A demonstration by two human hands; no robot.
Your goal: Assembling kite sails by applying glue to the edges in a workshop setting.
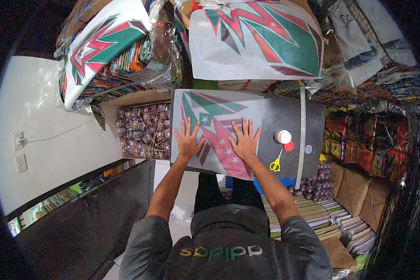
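Note:
My left hand (188,141) lies flat on a printed sheet (219,122) with green, red and white angular shapes and stars. Flat on the sheet's right half rests my right hand (244,142), fingers spread too. The sheet looks pale and hazy and covers the left part of a dark grey board (271,111). Right of it on the board are a white round jar (283,136), a red lid (289,146) and yellow-handled scissors (275,164). A long metal ruler (302,116) lies toward the board's right end, with a small pale disc (308,149) beyond it.
Similar printed sheets drape over the stacks behind, one at far centre (256,51), another at far left (102,53). A carton (112,105) of small dark packets stands left of the board. Paper stacks (303,212) lie at lower right. A wall socket (19,140) holds a plugged cable.

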